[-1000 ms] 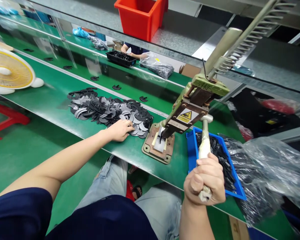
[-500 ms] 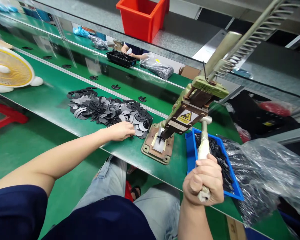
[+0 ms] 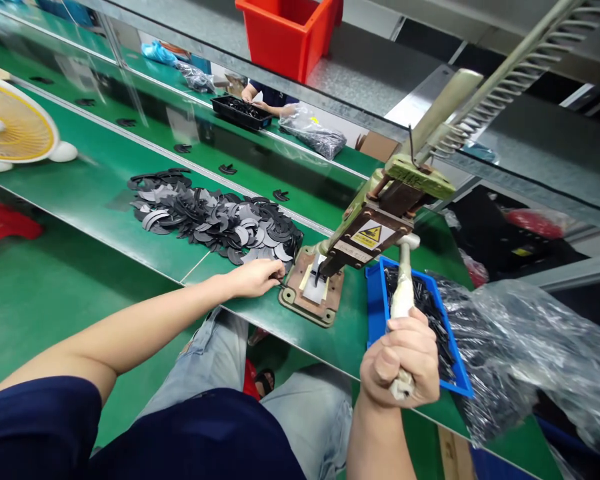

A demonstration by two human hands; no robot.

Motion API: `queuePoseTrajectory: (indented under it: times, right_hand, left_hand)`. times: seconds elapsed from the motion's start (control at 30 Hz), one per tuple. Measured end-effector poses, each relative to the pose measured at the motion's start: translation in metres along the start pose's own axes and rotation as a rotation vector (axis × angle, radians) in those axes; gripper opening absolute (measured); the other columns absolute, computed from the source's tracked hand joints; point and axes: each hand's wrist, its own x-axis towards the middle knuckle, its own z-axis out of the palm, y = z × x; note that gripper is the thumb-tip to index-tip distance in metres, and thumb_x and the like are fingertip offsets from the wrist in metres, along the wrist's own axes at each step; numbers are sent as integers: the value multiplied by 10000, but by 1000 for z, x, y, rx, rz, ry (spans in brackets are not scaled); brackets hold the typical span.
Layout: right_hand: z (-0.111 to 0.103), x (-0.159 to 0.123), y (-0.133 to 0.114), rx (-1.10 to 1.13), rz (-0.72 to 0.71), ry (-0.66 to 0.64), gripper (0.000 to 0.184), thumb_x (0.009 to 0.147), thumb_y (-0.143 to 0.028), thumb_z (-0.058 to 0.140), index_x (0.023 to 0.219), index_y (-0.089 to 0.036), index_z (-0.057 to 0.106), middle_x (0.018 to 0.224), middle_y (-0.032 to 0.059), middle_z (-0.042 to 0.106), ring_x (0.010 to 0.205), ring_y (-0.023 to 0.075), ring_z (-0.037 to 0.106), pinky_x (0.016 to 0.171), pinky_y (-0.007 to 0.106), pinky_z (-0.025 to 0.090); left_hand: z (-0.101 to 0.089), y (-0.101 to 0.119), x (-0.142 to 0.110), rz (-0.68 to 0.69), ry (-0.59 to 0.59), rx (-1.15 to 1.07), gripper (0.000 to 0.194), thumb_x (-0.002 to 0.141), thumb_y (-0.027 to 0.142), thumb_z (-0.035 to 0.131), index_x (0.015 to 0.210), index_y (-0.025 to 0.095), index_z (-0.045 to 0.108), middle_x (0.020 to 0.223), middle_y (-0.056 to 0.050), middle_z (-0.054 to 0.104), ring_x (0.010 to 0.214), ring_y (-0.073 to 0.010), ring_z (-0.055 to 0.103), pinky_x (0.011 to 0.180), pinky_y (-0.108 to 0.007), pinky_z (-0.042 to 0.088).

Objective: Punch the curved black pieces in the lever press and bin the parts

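My right hand is wrapped round the white-taped lever handle of a green hand press. Beside the left corner of the press's base plate, my left hand has its fingers pinched, with a small dark piece showing at the fingertips. Its full shape is hidden by the fingers. A heap of black and grey crescent-shaped pieces lies just beyond that hand. Under the press ram, a black part stands at a light metal plate on the base.
A blue bin of black parts stands right of the press, by clear plastic bags. Black pieces lie spaced along the green strip behind. A fan is at left, a red bin overhead. Another person's hands work across the line.
My left hand has moved right, from the heap's edge to the press base, with a dark piece at its fingertips. My right hand stays on the lever handle. The view has shifted slightly.
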Motion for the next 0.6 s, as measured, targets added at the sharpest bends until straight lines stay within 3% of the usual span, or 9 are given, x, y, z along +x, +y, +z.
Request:
queuePoseTrajectory:
  times: [0.1,0.2,0.4,0.6]
  right_hand:
    - [0,1,0,4,-8,-2,254,867,-234,677,674,-214,513,658,-36,575,733,183,639,963,603,533]
    - [1,0,1,12,-17,9,266,851,-239,684,659,-212,501,650,-38,569,723,184,631,959,609,534]
    - [2,0,3,0,-22,28,298,872,-271,683,652,-214,490,635,-45,561,704,183,629,957,623,540]
    - [3,2,-1,-22,-11,16,329,893,-314,701,656,-213,495,627,-46,559,689,178,626,959,641,554]
  left_hand:
    - [26,0,3,-204,145,-427,162,914,298,696,1029,203,632,960,-32,737,808,-160,691,789,-276,558]
    - [36,1,11,-250,173,-727,179,907,332,708,978,184,637,914,-33,728,806,-147,705,750,-250,580]
    - [13,14,44,-321,30,-707,303,997,486,631,1012,192,563,693,-1,673,528,-141,669,454,-203,482]
    - [0,24,70,-376,-154,-715,245,1008,392,662,1031,179,543,620,1,676,502,-141,674,494,-199,512]
